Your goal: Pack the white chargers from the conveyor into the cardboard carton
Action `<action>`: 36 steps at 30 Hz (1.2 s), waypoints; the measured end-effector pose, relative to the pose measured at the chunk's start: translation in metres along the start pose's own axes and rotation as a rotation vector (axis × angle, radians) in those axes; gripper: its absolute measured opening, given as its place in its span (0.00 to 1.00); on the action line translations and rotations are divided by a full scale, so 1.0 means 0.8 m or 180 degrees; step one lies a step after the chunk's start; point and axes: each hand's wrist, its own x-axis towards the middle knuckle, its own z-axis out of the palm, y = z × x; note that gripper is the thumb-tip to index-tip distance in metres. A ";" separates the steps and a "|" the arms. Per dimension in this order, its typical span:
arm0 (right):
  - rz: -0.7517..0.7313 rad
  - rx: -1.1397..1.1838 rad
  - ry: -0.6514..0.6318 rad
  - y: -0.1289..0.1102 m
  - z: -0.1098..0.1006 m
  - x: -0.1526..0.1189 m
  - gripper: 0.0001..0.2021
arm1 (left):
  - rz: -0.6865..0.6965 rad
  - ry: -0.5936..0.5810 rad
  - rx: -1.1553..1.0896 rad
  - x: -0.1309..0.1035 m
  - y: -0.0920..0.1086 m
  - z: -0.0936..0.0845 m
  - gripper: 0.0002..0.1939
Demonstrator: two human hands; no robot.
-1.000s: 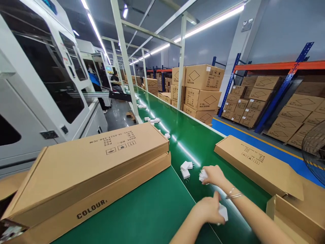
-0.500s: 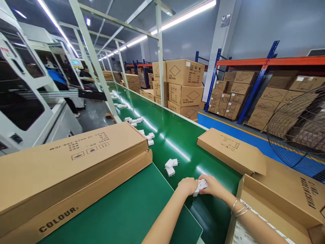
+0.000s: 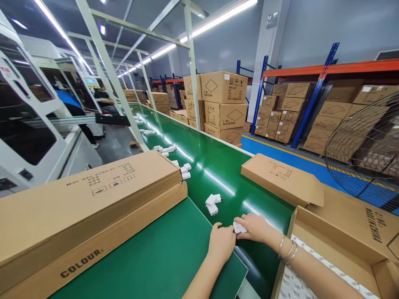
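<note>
My right hand (image 3: 258, 227) grips white plug chargers (image 3: 239, 228) just above the green conveyor belt (image 3: 229, 164), fingers over the top and thumb below. Right beside them is my left hand (image 3: 222, 241), its fingers curled with the tips against the chargers' left side and its thumb raised; whatever lies inside those fingers is hidden. A small group of white plug chargers (image 3: 213, 204) with metal pins lies on the belt just beyond my hands. To the right, an open cardboard box (image 3: 335, 234) holds a white patterned layer (image 3: 296, 286), partly covered by my right forearm.
Stacked flat cartons (image 3: 93, 199) stand at the left on a green tabletop (image 3: 149, 253). Another carton (image 3: 280, 176) lies along the belt's right side. More chargers (image 3: 165, 150) sit farther up the belt. A caged fan (image 3: 364, 153) stands at the right, near racks of boxes.
Both hands have shifted slightly left and the held chargers have been turned lower. My left hand has rolled over and its thumb now points up. The chargers on the belt look unmoved.
</note>
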 end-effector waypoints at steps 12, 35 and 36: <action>0.1008 0.5516 0.0344 -0.016 -0.035 -0.109 0.27 | -0.0200 0.0275 -0.0416 -0.005 -0.006 -0.008 0.18; -0.0129 0.7184 0.0354 -0.087 -0.006 -0.197 0.29 | -0.0014 0.0176 -0.0175 -0.011 -0.008 -0.006 0.18; -0.0164 0.7208 0.0357 -0.087 -0.007 -0.198 0.28 | -0.0010 0.0175 -0.0174 -0.010 -0.008 -0.006 0.18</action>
